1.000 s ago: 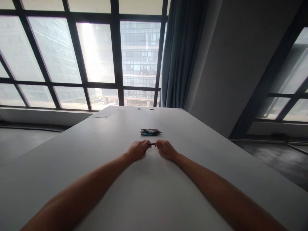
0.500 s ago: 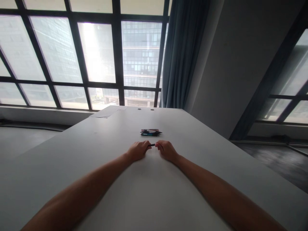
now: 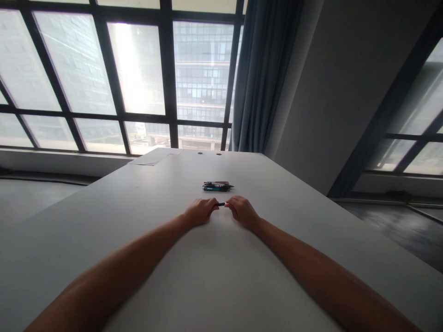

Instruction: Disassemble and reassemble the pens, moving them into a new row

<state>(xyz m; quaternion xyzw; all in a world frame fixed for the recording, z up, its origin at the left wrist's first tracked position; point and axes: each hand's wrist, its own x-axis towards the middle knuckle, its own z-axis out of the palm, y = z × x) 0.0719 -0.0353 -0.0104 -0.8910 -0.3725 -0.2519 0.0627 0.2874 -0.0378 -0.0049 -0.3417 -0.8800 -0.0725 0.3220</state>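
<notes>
— Both hands have a grip on the same thing, am I reading that right?

— Yes. Start with the big picture, though: the surface (image 3: 221, 276) is a long pale top running away from the person toward a wall of windows (image 3: 138, 78), with a blue-grey curtain (image 3: 263, 78) hanging at the right of the glass. Both forearms stretch out over it and meet near its middle.

— And the hands themselves?

— The left hand (image 3: 199, 213) and the right hand (image 3: 242, 211) lie knuckles-up, low on the surface, curled inward with their fingertips facing each other. Each is clenched on one end of a short dark pen (image 3: 221, 204).

— So where is the pen relative to the two grips?

— Right between them, lying crosswise. Only its short middle part shows in the gap; both ends are hidden inside the fingers. Whether it touches the surface I cannot tell.

— Anything else close by?

— A small bundle of pens (image 3: 217, 186) lies just beyond the hands, crosswise too, apart from them. Farther off, near the far left corner, lies a sheet of paper (image 3: 152, 158), and two small dark holes (image 3: 209, 153) sit at the far edge.
</notes>
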